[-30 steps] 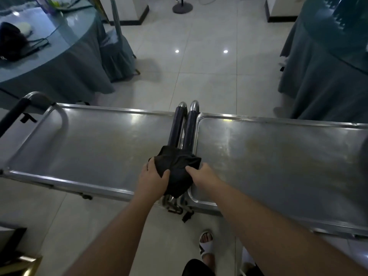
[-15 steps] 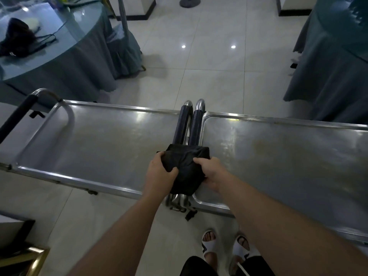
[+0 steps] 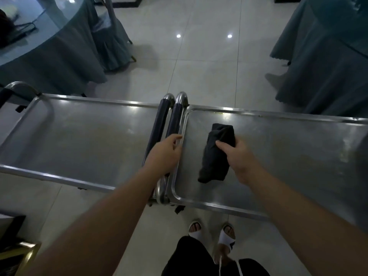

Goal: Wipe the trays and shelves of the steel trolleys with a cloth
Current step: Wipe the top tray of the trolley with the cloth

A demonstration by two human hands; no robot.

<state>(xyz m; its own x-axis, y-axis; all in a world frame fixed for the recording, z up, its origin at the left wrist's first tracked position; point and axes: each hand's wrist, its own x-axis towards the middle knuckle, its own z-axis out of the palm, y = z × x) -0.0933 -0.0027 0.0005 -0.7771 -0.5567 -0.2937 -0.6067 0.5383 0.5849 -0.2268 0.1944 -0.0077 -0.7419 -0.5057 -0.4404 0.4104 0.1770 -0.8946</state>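
The black cloth (image 3: 216,151) has come off the two dark handles (image 3: 168,124) where both hands bunched it half a second ago and now lies on the right trolley's steel tray (image 3: 278,156), near its left rim. The right hand (image 3: 238,156) grips its upper part with curled fingers. The left hand (image 3: 164,154) holds nothing, fingers relaxed, resting over the handles between the two trolleys

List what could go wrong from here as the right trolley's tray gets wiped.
1. The cloth is bunched under the right hand, so strokes may miss the tray corners.
2. The left hand only rests on the handles; a hard push might roll the trolley.
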